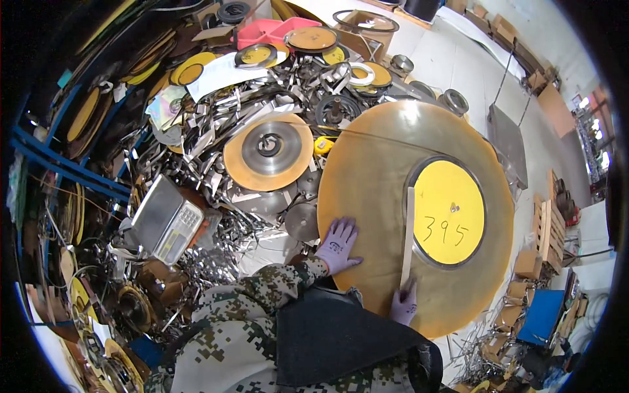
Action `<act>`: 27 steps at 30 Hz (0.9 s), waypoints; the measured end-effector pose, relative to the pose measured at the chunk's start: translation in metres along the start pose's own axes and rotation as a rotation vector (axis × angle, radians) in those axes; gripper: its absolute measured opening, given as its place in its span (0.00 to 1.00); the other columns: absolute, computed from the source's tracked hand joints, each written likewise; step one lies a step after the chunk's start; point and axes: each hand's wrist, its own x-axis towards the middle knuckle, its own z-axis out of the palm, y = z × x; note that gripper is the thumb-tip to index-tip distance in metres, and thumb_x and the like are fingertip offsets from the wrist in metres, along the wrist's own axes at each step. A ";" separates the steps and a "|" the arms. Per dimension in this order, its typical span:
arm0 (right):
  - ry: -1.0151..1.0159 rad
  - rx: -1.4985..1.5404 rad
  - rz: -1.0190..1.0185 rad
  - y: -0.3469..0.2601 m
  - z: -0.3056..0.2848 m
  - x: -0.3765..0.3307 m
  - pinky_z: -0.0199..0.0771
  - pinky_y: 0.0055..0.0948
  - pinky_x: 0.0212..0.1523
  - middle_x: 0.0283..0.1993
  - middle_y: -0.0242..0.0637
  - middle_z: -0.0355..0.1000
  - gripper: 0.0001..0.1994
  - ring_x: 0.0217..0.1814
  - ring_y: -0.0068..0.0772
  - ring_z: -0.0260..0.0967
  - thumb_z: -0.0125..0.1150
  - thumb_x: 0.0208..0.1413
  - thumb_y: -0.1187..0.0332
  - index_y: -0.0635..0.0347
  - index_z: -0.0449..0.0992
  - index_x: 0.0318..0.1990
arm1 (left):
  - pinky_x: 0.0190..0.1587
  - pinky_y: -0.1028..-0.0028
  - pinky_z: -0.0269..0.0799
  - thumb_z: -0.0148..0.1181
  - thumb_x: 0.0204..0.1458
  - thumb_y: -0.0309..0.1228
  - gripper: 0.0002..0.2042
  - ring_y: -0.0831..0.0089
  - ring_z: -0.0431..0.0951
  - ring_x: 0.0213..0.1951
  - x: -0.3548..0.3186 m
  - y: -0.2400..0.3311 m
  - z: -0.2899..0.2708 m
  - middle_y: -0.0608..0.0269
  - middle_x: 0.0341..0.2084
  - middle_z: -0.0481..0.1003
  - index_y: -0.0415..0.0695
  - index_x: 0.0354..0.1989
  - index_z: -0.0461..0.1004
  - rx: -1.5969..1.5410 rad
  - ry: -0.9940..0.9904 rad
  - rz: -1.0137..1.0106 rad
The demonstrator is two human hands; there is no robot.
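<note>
Yellow disc (pixel 449 208) bears a handwritten 3-digit number; left glove (pixel 337 247), small print.

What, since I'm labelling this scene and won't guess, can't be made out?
In the head view:
The palm of the left hand: hidden by its own back, against the large amber disc.
Lower end of the pale strip: covered by the right hand; exact grip unclear.
Whatever lies under the disc: hidden by it.
Fine marks on the scale: too small.
Dark cylinder: cut off by the upper edge.
</note>
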 end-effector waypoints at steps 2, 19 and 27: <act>0.041 0.056 -0.037 0.005 0.007 -0.005 0.70 0.26 0.39 0.37 0.44 0.72 0.27 0.36 0.30 0.69 0.58 0.51 0.76 0.65 0.64 0.62 | 0.69 0.51 0.35 0.53 0.50 0.54 0.40 0.44 0.46 0.67 -0.005 -0.009 -0.001 0.41 0.63 0.53 0.32 0.62 0.56 -0.016 -0.005 0.034; 0.165 0.118 0.222 -0.041 0.012 -0.001 0.71 0.32 0.48 0.48 0.48 0.74 0.25 0.45 0.37 0.74 0.60 0.52 0.68 0.65 0.67 0.58 | 0.60 0.56 0.56 0.64 0.40 0.49 0.31 0.55 0.63 0.52 -0.069 -0.132 -0.027 0.55 0.47 0.65 0.43 0.51 0.68 0.200 0.084 0.150; 0.219 0.086 0.288 -0.046 0.020 0.001 0.68 0.29 0.53 0.49 0.46 0.74 0.25 0.51 0.34 0.72 0.62 0.52 0.69 0.67 0.67 0.57 | 0.54 0.61 0.61 0.66 0.37 0.47 0.23 0.59 0.65 0.46 -0.042 -0.128 -0.051 0.58 0.40 0.66 0.46 0.40 0.72 0.172 -0.130 0.048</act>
